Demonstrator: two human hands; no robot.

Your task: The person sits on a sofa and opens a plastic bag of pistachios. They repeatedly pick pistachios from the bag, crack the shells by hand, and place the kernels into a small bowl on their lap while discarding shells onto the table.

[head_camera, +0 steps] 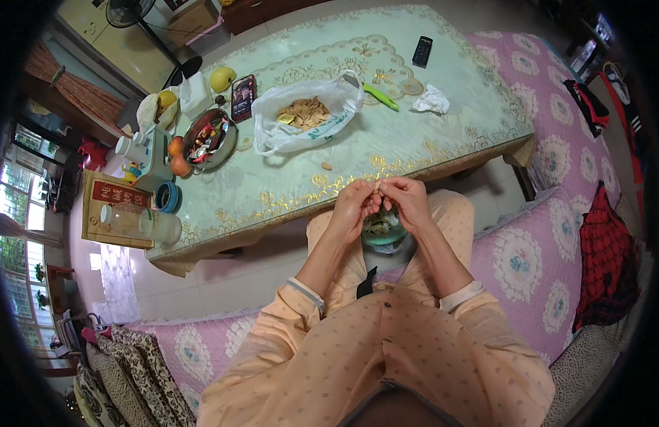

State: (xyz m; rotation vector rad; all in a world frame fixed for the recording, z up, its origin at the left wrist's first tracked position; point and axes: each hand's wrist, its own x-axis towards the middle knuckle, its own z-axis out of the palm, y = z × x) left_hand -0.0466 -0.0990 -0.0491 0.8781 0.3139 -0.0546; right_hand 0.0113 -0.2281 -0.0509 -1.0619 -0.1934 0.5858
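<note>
My left hand (356, 205) and my right hand (408, 203) meet at the table's front edge, fingertips pinching a small pale nut (377, 187) between them; its exact kind is hard to tell. Below them, between my knees, is a green-rimmed bin (384, 235) with scraps inside, partly hidden by the hands. A single brown nut, like an almond in its shell (326, 166), lies on the table. Behind it stands an open white plastic bag (337, 131) holding many light brown nuts or shells (308, 113) and a small yellow packet (285, 118).
A green-handled knife (381, 97), crumpled tissue (431, 100) and remote control (422, 52) lie right and behind the bag. To its left are a phone (243, 98), a steel bowl of wrappers (231, 140), apples (180, 165), a blue ring-shaped container (167, 197) and a plastic jar (145, 224).
</note>
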